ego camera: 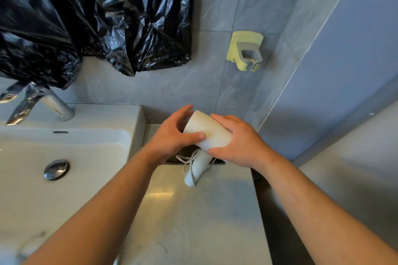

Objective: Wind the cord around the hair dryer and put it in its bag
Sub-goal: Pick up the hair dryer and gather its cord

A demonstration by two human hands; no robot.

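Above the bench (204, 211):
hands: left hand (172, 135) and right hand (239, 142) both clamped on hair dryer (206, 131).
risk: loose cord (189, 163) may slip off handle, unwinding.

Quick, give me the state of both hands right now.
Left hand: closed on the hair dryer, gripping its barrel.
Right hand: closed on the same hair dryer, at the barrel's other end.

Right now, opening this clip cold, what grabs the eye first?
Both hands, left hand and right hand, grip the white hair dryer mid-frame above the counter, its cord looped around the handle. Crumpled black plastic fills the upper left above the faucet; a yellow wall holder sits upper right.
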